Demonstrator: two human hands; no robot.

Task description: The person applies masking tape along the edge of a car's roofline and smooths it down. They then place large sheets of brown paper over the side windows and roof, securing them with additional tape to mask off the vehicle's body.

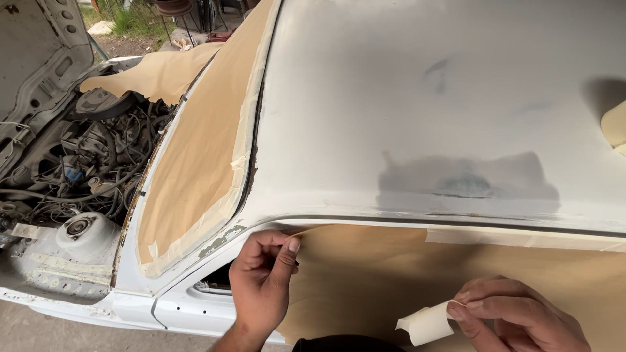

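Observation:
My left hand (264,287) pinches the upper left corner of the brown masking paper (378,280) that covers the side window of a white car, just below the roof edge. My right hand (521,316) holds a short strip of cream masking tape (425,324) between thumb and fingers, low at the right, in front of the paper. A strip of tape (515,238) fixes the paper's top edge along the roof line further right.
The white car roof (424,98) with a grey sanded patch (466,182) fills the upper right. The windscreen is covered with brown paper (195,156) edged in tape. At the left the bonnet stands open over the engine bay (78,169). Grass and clutter lie beyond.

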